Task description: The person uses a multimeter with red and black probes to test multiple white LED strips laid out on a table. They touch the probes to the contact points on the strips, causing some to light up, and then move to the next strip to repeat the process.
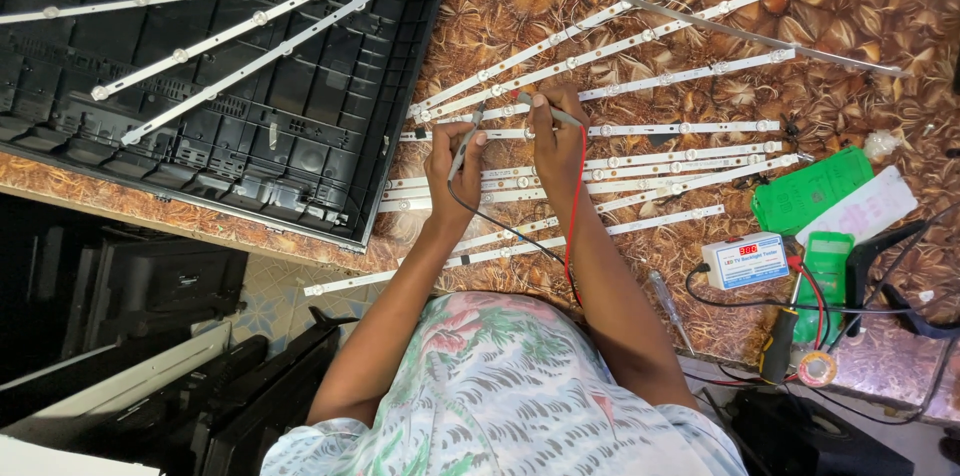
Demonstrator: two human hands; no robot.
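Near the middle of the table, on its glossy brown cloth with a leaf-like pattern, my two hands work over a fan of long, thin white LED strips, each a flat rigid ribbon dotted with small round lenses. My left hand pinches a slim grey probe between thumb and fingers, its tip down on a strip; a thin black wire trails from it back toward my chest. My right hand is closed round a second probe, held like a pen, with a red wire running down along my forearm. Both tips rest on the strips just beside each other.

At the table's left corner lies a large black plastic panel back, ribbed and gridded, with three more strips laid slantwise across it. Toward the right edge sit a small white boxy tester with a red display, two green flat packets, a screwdriver and a small spool of solder.
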